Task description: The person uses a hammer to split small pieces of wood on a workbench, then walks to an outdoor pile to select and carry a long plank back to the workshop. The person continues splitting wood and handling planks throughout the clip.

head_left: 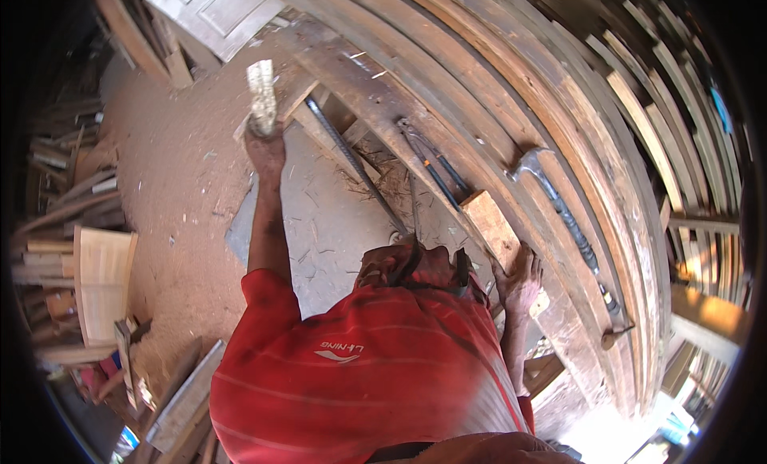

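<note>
My left hand [266, 151] is stretched out over the floor at the far left, its fingers closed round a pale, rough, whitish-yellow piece [262, 93] that points away from me; its exact kind is unclear. On the bench planks, my right hand [519, 282] grips the near end of a short wooden block [490, 228]. Just beyond that block lie pincers [435, 164] with black and orange handles. To the right of my right hand rests a claw hammer [563, 212] with a dark handle. A long dark metal bar [351, 164] leans at the bench's left side.
Long thick planks [479, 89] run along the bench from far left to near right. Stacked boards [655, 136] stand farther right. Timber scraps and a pale wooden panel [104, 280] line the left side. A white panelled door [220, 17] lies at the back; shavings litter the floor.
</note>
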Demonstrator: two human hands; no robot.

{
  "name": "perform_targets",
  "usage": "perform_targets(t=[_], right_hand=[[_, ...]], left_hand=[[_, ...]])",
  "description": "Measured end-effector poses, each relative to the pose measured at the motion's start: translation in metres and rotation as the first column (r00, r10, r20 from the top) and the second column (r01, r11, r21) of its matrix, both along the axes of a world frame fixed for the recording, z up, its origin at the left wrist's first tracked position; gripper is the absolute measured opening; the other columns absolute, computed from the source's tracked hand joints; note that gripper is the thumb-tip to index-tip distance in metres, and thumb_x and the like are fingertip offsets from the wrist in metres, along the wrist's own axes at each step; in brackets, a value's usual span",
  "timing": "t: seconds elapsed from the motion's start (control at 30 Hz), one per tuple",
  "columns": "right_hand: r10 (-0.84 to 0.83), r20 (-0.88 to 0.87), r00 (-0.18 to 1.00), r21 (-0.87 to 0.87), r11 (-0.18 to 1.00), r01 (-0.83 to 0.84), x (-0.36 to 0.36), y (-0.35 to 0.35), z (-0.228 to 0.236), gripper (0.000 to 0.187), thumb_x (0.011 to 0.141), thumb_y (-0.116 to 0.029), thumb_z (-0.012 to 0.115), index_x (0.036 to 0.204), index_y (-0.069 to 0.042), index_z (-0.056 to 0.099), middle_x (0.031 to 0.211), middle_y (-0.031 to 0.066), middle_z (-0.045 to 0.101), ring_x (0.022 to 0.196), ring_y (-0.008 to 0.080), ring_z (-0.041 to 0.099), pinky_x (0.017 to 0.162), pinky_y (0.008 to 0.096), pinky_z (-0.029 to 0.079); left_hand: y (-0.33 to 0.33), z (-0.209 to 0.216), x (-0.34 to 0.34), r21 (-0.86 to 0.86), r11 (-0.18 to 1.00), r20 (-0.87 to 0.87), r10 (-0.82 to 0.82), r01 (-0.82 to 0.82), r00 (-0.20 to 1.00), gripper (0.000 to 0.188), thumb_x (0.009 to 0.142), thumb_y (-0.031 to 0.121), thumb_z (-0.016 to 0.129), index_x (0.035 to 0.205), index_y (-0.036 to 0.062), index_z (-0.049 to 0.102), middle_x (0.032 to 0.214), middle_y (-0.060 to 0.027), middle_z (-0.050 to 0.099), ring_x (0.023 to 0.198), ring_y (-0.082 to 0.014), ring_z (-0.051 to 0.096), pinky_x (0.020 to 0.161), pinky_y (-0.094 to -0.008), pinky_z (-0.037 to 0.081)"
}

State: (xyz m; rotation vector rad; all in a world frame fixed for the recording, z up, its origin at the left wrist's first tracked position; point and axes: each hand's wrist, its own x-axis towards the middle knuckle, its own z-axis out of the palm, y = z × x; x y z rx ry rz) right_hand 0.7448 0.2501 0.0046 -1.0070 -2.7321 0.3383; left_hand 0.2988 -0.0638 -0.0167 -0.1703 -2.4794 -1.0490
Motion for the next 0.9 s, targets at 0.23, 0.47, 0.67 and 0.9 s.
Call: perform_targets(t=[0.23,0.47,0.67,0.9], right_hand=[[-0.057,0.055,0.997,-0.081,0.995,0.062,-0.005,-0.001,0.01,0.073,0.065,-0.04,0.077,0.123,-0.005,0.049,0.114,0.0188,0.055,0.106,0.0365,0.052,0.092,0.0452,0.041],[-0.02,-0.029,0.999,-0.159,0.987,0.015,0.006,0.007,0.009,0.071,0.064,-0.035,0.077,0.122,-0.005,0.049,0.113,0.0177,0.055,0.106,0.0352,0.053,0.092,0.0431,0.042],[-0.049,-0.151,0.987,-0.035,0.998,0.044,0.023,0.004,0.046,0.074,0.067,-0.044,0.075,0.123,-0.002,0.051,0.112,0.0172,0.057,0.102,0.0342,0.055,0.091,0.0428,0.044],[-0.181,-0.216,0.959,0.097,0.974,0.206,0.077,0.045,0.098,0.078,0.059,-0.033,0.083,0.124,-0.005,0.051,0.115,0.017,0.055,0.103,0.0341,0.055,0.09,0.042,0.047]], left_hand=[[-0.034,-0.044,-0.042,-0.565,0.82,0.259,0.279,-0.089,0.925,0.065,0.083,0.037,0.064,0.139,0.0179,0.038,0.129,-0.0166,0.045,0.121,-0.036,0.042,0.092,-0.0543,0.039],[-0.076,-0.086,-0.07,-0.476,0.878,0.12,0.121,-0.05,0.985,0.077,0.074,0.058,0.066,0.123,0.0003,0.05,0.097,-0.0221,0.065,0.087,-0.0368,0.065,0.07,-0.0473,0.052],[-0.066,-0.047,-0.055,-0.433,0.901,0.136,0.092,-0.024,0.986,0.103,0.076,0.07,0.055,0.135,-0.0106,0.032,0.107,-0.0342,0.057,0.097,-0.0454,0.058,0.081,-0.0484,0.049],[-0.066,-0.078,-0.012,-0.283,0.915,-0.157,0.252,-0.288,0.955,0.092,0.084,0.063,0.049,0.133,-0.0124,0.031,0.121,-0.0322,0.05,0.107,-0.0435,0.053,0.088,-0.0515,0.044]])
